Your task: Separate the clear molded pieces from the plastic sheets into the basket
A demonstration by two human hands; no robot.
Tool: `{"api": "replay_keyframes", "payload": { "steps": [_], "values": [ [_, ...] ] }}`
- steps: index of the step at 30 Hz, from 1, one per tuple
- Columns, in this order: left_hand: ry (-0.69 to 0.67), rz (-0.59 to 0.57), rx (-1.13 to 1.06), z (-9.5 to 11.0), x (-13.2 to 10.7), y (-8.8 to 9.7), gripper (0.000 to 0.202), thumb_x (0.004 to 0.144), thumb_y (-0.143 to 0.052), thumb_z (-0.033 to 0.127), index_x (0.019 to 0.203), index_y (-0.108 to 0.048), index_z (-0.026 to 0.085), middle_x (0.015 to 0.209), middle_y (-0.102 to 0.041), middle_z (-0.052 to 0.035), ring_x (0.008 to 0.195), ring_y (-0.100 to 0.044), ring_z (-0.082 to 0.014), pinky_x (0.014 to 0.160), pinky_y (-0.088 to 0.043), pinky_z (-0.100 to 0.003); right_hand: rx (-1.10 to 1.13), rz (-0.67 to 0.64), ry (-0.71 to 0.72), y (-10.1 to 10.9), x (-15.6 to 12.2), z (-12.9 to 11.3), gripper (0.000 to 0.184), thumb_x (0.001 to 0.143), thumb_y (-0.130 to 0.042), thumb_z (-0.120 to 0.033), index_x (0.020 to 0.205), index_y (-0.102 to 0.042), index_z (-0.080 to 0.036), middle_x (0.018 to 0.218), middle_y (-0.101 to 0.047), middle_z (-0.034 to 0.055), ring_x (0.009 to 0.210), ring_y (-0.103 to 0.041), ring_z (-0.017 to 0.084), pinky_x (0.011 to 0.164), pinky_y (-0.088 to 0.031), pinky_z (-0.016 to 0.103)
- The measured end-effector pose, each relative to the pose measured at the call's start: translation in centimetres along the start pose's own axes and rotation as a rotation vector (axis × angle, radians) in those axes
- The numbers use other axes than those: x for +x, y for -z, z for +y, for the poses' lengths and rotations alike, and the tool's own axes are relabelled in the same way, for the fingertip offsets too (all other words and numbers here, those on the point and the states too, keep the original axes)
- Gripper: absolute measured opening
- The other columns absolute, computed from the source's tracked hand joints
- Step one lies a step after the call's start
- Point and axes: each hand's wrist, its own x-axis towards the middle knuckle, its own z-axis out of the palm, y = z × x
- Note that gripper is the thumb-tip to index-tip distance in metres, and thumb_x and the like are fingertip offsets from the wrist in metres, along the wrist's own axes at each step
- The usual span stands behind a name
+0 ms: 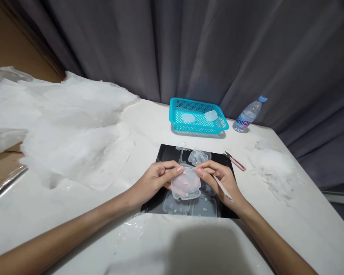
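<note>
Both my hands meet over a black mat [163, 152] near the table's front. Between them I hold up a small translucent silicone piece [185, 186]. My left hand [156, 179] pinches its left edge with thumb and fingers. My right hand [218, 176] pinches its top right corner, and a thin white stick-like tool [222, 187] also lies in that hand, pointing back toward my wrist. More translucent silicone pieces [199, 156] lie flat on the mat under and behind my hands.
A turquoise plastic basket [197, 124] with two clear pieces inside stands behind the mat. A water bottle [249, 114] lies to its right. Pink snips [235, 161] rest beside the mat. Crumpled clear plastic sheeting [63, 122] covers the table's left; white scraps [271, 162] lie right.
</note>
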Motion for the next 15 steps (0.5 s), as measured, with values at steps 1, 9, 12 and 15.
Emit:
{"api": "replay_keyframes", "payload": {
  "steps": [1,9,12,15],
  "values": [
    [0.006,-0.002,-0.002,-0.05,-0.02,0.02,0.033,0.092,-0.076,0.046,0.092,-0.075,0.013,0.076,-0.072,-0.0013,0.066,-0.072,-0.0149,0.072,-0.067,-0.033,-0.004,-0.003,0.0,0.03,-0.01,0.07,0.026,0.093,-0.073,-0.044,0.095,-0.074,-0.018,0.074,-0.075,0.0009,0.064,-0.06,0.012,0.065,-0.047,0.025],
    [0.04,0.008,-0.063,-0.36,0.2,0.02,0.037,0.091,-0.076,0.049,0.092,-0.074,0.012,0.08,-0.075,-0.0041,0.071,-0.073,-0.0162,0.075,-0.065,-0.031,-0.034,0.015,-0.037,0.13,0.07,0.13,0.032,0.091,-0.073,-0.051,0.094,-0.074,-0.018,0.073,-0.073,0.0012,0.063,-0.056,0.013,0.061,-0.044,0.026],
    [0.05,0.004,-0.081,-0.46,0.3,0.06,0.04,0.091,-0.076,0.052,0.091,-0.073,0.012,0.079,-0.075,-0.0035,0.072,-0.074,-0.0161,0.076,-0.065,-0.031,-0.015,0.008,-0.045,0.23,0.1,0.22,0.031,0.091,-0.073,-0.05,0.094,-0.074,-0.019,0.072,-0.072,0.0003,0.063,-0.055,0.013,0.062,-0.043,0.025],
    [0.047,0.017,-0.075,-0.51,0.29,0.14,0.041,0.089,-0.077,0.053,0.093,-0.073,0.012,0.081,-0.076,-0.0041,0.072,-0.075,-0.0168,0.074,-0.064,-0.029,0.002,-0.009,-0.048,0.41,0.16,0.31,0.03,0.092,-0.073,-0.049,0.095,-0.073,-0.019,0.075,-0.073,0.0011,0.066,-0.057,0.013,0.064,-0.043,0.025]
  ]
}}
